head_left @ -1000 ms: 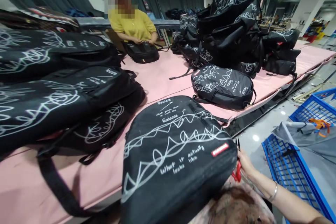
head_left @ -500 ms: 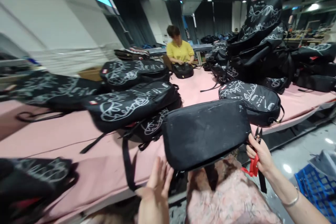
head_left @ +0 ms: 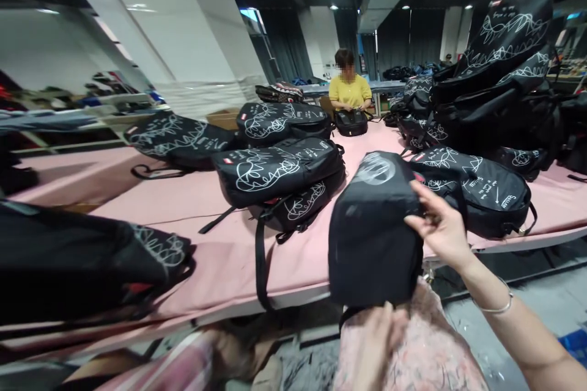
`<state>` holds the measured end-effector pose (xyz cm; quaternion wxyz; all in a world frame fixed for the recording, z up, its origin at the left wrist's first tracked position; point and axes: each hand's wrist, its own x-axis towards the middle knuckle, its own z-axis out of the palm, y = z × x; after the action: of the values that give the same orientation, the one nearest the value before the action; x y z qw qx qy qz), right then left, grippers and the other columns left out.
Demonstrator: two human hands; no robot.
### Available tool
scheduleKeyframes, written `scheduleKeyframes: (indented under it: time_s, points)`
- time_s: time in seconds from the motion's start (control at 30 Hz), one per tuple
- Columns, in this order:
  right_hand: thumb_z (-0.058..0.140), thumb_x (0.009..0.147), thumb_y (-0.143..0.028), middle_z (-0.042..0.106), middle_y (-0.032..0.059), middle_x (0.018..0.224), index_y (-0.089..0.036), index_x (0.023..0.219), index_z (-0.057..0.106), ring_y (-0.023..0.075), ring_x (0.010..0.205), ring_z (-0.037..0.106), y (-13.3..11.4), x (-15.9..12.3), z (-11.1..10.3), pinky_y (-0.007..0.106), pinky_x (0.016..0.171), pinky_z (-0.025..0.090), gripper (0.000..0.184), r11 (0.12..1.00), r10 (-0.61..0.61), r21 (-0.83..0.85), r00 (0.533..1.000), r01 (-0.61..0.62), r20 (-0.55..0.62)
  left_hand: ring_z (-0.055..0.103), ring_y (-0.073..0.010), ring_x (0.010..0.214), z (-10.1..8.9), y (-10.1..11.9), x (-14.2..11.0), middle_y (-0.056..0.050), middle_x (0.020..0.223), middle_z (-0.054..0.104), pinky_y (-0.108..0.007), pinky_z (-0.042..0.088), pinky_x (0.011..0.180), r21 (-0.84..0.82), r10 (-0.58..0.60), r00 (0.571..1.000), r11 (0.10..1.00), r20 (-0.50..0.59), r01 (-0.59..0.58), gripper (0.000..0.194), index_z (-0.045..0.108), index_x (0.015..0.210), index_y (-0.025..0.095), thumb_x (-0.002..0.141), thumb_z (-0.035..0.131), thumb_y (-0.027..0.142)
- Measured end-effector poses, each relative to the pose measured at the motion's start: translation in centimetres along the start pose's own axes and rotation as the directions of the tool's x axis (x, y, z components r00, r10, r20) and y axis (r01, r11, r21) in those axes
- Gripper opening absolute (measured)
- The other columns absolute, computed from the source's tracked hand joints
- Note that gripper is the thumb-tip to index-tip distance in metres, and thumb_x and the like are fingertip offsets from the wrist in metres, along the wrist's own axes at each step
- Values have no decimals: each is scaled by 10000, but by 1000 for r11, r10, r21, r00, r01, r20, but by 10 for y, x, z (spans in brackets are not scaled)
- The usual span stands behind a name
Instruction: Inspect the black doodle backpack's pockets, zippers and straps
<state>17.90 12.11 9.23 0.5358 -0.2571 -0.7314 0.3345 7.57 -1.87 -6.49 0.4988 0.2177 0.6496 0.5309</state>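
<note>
A dark backpack (head_left: 87,269) lies at the far left, blurred, on the pink table (head_left: 215,263). Further in, flat scribble-printed backpacks (head_left: 279,168) sit stacked, one strap hanging over the table's edge. Centre: the held backpack (head_left: 373,229), black, stands on end above the table's near edge, over the person's lap. The left hand (head_left: 373,345) is beneath it, touching its bottom edge; how far its fingers are closed cannot be told, as the view there is poor. The right hand (head_left: 440,226) grips the pack's upper right side, fingers curled onto the fabric, bracelet at the wrist. Behind, a co-worker in yellow (head_left: 350,91) handles a bag. Right: a tall heap of backpacks (head_left: 495,73).
</note>
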Motion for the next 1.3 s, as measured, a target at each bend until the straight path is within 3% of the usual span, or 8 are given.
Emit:
scheduleKeyframes:
  time_s: [0.07,0.13,0.2,0.3,0.47,0.63,0.97,1.3]
  points:
    - [509,733,-89,561,44,1207,-300,1237,490,189,877,623,-17,0,15,288,728,487,547,948,-175,-191,919,254,354,645,-240,777,25,-27,-4,-140,1059,607,-318,502,630,-66,-136,973,986,187,150,749,571,1089,223,506,623,690]
    - [469,693,-23,556,67,1220,-301,1212,516,181,799,647,-25,-9,27,258,655,471,591,860,-210,-248,754,445,623,635,-228,772,33,-38,-9,-139,1042,620,-334,494,682,-29,-25,940,999,339,37,716,568,1123,229,563,601,672]
    - [453,678,-2,640,59,1086,-287,1162,556,157,705,654,-23,-22,33,216,574,434,571,824,-177,-233,626,516,760,619,-230,797,24,-36,-12,-125,955,652,-345,477,735,21,76,904,995,420,-93,601,622,1049,210,624,584,633]
    - [422,683,-1,700,20,886,-268,1100,591,145,720,653,-7,-40,31,193,565,411,522,852,-90,-232,566,470,819,609,-228,802,-16,-29,-13,-106,886,674,-334,469,745,7,55,942,998,332,-61,506,676,889,182,608,625,599]
    - [379,613,16,690,28,915,-243,1067,594,163,807,644,28,-72,18,228,674,439,565,892,117,-345,587,293,801,611,-171,657,-91,-37,-18,-86,698,668,-263,478,633,-192,-20,995,981,-94,1,445,668,781,124,619,661,539]
    - [405,731,-61,662,25,856,-222,978,559,158,736,623,32,-97,18,240,646,452,332,932,234,-359,670,52,704,600,-90,672,-129,-45,-9,-2,726,653,-173,471,633,-466,-72,860,862,-506,-202,225,621,830,176,729,628,377]
    - [423,871,-229,601,55,874,-202,1050,487,158,780,586,28,-120,40,250,674,471,192,975,173,-216,812,-60,557,600,-230,937,-114,-12,7,-136,1011,658,-314,467,824,-594,-11,992,802,-129,-68,380,649,937,103,600,732,257]
    - [410,877,-168,631,65,884,-181,972,565,172,827,576,19,-104,58,309,746,460,183,974,-41,-176,877,142,479,613,-215,883,-79,50,-42,-93,942,671,-325,470,825,-246,267,894,897,-359,-366,387,633,962,138,616,725,284]
